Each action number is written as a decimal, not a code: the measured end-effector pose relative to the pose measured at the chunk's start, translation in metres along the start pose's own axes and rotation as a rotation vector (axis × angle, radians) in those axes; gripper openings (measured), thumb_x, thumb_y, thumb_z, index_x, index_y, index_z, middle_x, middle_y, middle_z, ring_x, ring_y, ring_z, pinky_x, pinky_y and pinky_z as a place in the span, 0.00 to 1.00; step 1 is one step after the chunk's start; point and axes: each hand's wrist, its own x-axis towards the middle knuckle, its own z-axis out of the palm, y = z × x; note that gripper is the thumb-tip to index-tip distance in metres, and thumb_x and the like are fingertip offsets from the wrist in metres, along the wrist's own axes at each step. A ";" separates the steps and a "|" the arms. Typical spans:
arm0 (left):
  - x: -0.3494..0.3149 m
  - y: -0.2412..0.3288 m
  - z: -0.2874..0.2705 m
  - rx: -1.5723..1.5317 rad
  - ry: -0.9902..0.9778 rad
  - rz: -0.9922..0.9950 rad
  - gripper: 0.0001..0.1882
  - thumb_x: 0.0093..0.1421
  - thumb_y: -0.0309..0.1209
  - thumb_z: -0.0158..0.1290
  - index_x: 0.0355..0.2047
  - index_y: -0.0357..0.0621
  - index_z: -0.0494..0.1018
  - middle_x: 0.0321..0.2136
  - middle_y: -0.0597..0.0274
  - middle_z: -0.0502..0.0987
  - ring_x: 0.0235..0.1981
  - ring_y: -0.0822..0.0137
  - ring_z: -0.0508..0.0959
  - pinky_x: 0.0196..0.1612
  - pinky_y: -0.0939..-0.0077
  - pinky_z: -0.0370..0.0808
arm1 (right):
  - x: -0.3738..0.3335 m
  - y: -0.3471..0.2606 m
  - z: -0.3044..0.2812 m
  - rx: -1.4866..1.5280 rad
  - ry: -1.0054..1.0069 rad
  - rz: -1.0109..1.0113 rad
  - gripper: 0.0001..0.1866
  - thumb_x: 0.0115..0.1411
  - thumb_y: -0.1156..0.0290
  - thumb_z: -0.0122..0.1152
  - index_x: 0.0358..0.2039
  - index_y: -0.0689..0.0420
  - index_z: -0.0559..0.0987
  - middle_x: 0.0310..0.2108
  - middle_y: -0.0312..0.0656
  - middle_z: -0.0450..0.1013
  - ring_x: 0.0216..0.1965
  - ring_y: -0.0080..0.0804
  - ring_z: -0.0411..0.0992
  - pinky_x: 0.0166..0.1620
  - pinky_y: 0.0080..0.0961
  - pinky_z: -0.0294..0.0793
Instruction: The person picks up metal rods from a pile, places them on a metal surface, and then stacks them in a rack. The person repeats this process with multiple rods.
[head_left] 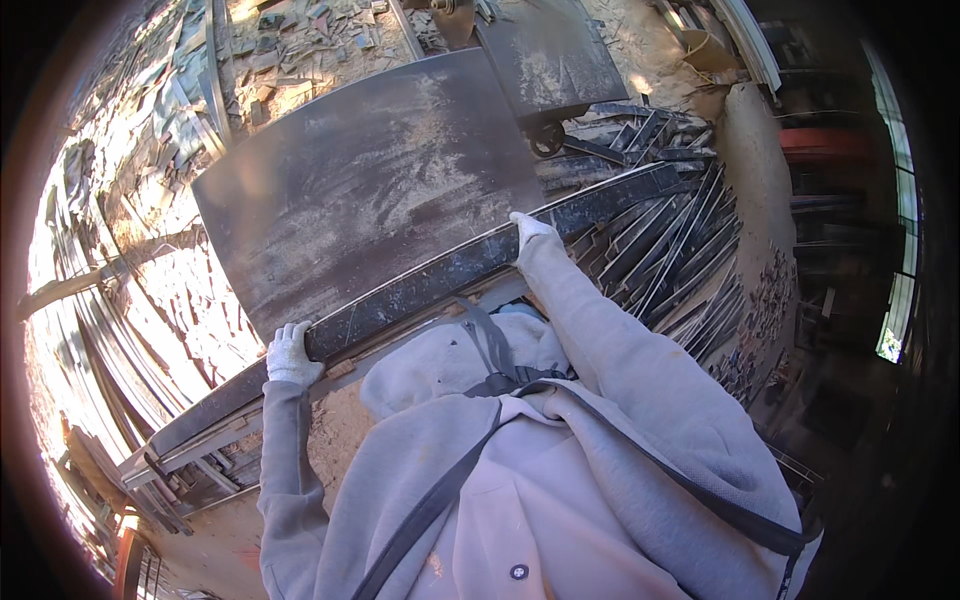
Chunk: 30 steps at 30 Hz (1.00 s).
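A long, dark plank [425, 280] with pale specks runs aslant in front of my body, from lower left to upper right. My left hand [292, 355], in a white glove, is wrapped over it left of the middle. Further right, my white-gloved right hand [532, 232] grips the same plank, its fingers mostly hidden. Just beyond lies a broad, dark, flat tabletop [330, 200] dusted with sawdust; the plank lies along its near edge. Whether the plank rests on the tabletop, I cannot tell.
A second dark panel [550, 60] adjoins the tabletop at the back, with a wheel [547, 138] below. Dark strips [670, 250] are heaped at the right. Long, thin offcuts [110, 350] lie at the left; broken scraps [270, 50] cover the ground at the far side.
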 end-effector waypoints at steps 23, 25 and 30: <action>-0.017 0.061 -0.005 0.041 -0.106 -0.408 0.32 0.60 0.58 0.61 0.59 0.55 0.77 0.55 0.50 0.76 0.59 0.47 0.73 0.64 0.54 0.70 | 0.139 -0.066 -0.172 -1.716 -0.217 -1.548 0.39 0.39 0.69 0.73 0.55 0.58 0.72 0.46 0.50 0.73 0.50 0.50 0.72 0.57 0.43 0.70; -0.028 0.073 -0.018 0.025 -0.155 -0.478 0.33 0.61 0.57 0.61 0.60 0.53 0.76 0.55 0.48 0.75 0.60 0.46 0.72 0.65 0.55 0.69 | 0.158 -0.064 -0.165 -1.618 -0.236 -1.738 0.36 0.48 0.68 0.70 0.59 0.59 0.71 0.51 0.51 0.72 0.50 0.51 0.72 0.57 0.46 0.71; -0.005 0.058 -0.019 0.041 -0.252 -0.429 0.33 0.60 0.59 0.60 0.63 0.65 0.74 0.57 0.53 0.73 0.63 0.48 0.70 0.67 0.52 0.67 | 0.276 -0.027 -0.203 -1.759 -0.128 -1.563 0.50 0.36 0.69 0.78 0.63 0.59 0.67 0.61 0.53 0.68 0.60 0.55 0.67 0.65 0.46 0.66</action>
